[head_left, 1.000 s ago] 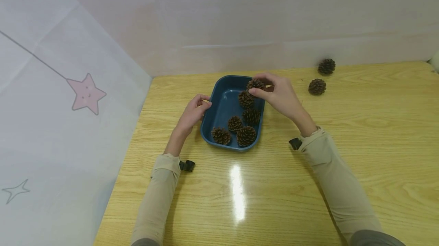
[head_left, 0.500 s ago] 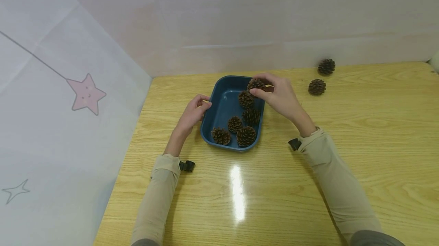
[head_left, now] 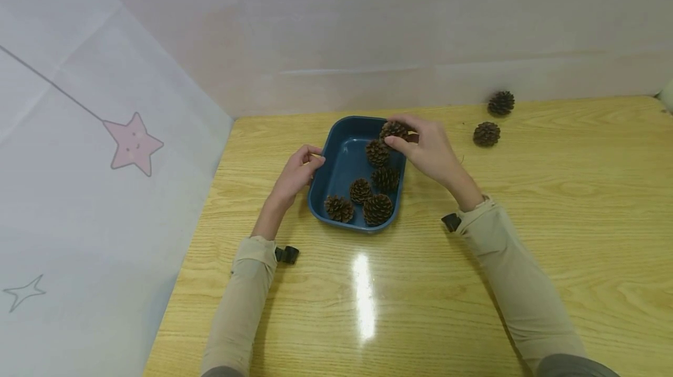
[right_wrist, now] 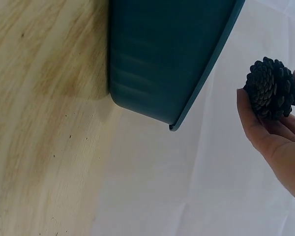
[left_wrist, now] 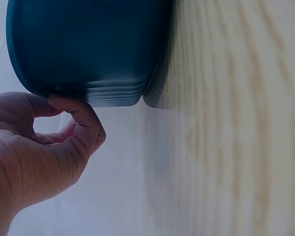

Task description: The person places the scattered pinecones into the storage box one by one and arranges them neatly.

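Observation:
A dark blue rectangular plastic tub (head_left: 340, 169) stands on the table with several brown pine cones (head_left: 377, 208) lying in it, mostly along its right side and near end. My left hand (head_left: 293, 177) pinches the tub's left rim between thumb and bent fingers, as the left wrist view shows at the tub wall (left_wrist: 88, 49). With thumb and fingers my right hand (head_left: 432, 152) grips another pine cone (head_left: 394, 130) at the tub's far right corner. In the right wrist view that held pine cone (right_wrist: 269, 89) is up above rim level, apart from the tub (right_wrist: 152, 64).
Two more pine cones lie right of the tub at the back, one (head_left: 486, 134) on the wooden table (head_left: 552, 219) and one (head_left: 501, 103) against the pale wall covering (head_left: 368, 26). Another covering (head_left: 79, 190) with a pink star borders the table's left edge.

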Action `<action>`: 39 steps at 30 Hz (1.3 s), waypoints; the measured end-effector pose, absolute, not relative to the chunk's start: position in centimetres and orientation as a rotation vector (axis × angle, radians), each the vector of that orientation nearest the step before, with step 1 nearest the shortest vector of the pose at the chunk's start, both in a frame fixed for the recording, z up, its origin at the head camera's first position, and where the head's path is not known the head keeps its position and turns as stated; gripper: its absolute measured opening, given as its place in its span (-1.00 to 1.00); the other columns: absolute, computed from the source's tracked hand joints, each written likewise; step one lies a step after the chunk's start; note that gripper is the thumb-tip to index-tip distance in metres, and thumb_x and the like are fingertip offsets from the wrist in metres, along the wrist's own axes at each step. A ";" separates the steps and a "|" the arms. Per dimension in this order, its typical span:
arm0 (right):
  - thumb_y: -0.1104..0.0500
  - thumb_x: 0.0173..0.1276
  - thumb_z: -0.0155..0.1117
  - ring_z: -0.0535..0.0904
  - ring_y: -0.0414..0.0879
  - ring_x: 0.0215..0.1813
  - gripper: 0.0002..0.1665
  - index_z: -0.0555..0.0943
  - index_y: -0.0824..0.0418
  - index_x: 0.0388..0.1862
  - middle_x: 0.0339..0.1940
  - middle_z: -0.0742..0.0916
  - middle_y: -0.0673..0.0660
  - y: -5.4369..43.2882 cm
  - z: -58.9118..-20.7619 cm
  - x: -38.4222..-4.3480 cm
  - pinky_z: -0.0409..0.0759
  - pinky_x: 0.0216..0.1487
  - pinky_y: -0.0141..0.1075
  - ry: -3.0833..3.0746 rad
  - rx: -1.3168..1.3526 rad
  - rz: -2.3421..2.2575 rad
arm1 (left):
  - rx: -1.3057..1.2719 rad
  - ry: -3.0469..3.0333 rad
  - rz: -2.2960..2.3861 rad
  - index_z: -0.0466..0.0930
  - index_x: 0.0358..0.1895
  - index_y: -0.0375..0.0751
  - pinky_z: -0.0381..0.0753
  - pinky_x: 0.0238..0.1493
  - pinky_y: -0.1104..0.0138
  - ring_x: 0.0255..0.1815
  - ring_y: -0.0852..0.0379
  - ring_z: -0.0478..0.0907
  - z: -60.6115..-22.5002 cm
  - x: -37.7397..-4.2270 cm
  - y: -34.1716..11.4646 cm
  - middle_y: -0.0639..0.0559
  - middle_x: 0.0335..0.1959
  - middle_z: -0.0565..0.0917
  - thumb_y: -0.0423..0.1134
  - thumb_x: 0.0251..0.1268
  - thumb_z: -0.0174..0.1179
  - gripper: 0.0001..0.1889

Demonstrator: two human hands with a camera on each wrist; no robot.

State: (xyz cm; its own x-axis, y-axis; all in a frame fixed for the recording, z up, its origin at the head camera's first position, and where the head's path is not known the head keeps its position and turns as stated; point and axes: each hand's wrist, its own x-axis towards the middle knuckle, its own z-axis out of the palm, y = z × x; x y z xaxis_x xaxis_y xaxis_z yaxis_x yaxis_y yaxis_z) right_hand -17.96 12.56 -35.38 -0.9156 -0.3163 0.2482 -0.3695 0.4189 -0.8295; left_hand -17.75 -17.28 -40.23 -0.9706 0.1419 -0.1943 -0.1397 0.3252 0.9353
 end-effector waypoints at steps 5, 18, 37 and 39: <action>0.24 0.52 0.34 0.60 0.19 0.27 -0.51 0.57 0.33 0.37 0.29 0.65 0.33 12.5 -35.4 -17.9 0.61 0.19 0.04 -2.595 0.636 1.525 | 0.005 2.359 1.691 0.46 0.31 -0.31 0.43 -0.35 0.33 -0.38 0.09 0.40 -40.2 -17.7 -17.3 -0.08 -0.18 0.49 -0.18 0.65 0.07 -0.64; 0.10 0.44 0.45 0.70 0.14 0.12 -0.47 0.61 0.28 0.30 0.11 0.74 0.25 12.2 -35.6 -17.8 0.64 0.14 -0.03 -2.659 0.619 1.618 | 0.001 2.361 1.680 0.45 0.32 -0.32 0.43 -0.33 0.31 -0.38 0.11 0.39 -40.1 -17.7 -17.3 -0.07 -0.19 0.48 -0.17 0.65 0.07 -0.63; 0.09 0.48 0.41 0.64 0.16 0.21 -0.44 0.58 0.30 0.36 0.26 0.65 0.28 12.0 -36.1 -18.0 0.62 0.18 -0.07 -2.622 0.645 1.587 | -0.002 2.349 1.688 0.45 0.32 -0.32 0.46 -0.33 0.32 -0.37 0.10 0.42 -40.2 -17.7 -17.3 -0.08 -0.18 0.47 -0.17 0.66 0.06 -0.62; 0.12 0.48 0.41 0.60 0.17 0.26 -0.44 0.57 0.32 0.36 0.28 0.63 0.29 12.0 -36.2 -18.0 0.61 0.22 -0.08 -2.614 0.647 1.594 | -0.001 2.349 1.689 0.45 0.32 -0.33 0.47 -0.33 0.32 -0.37 0.10 0.43 -40.2 -17.7 -17.4 -0.08 -0.18 0.47 -0.17 0.65 0.06 -0.62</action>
State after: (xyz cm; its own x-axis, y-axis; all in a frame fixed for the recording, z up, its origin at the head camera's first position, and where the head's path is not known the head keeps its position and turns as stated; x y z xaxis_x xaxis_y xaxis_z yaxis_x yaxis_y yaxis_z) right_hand -18.03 11.97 -36.19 -0.9144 -0.3391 0.2212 -0.3519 0.3954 -0.8484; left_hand -17.70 -17.35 -40.19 -0.9694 0.1427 -0.1999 -0.1441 0.3286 0.9334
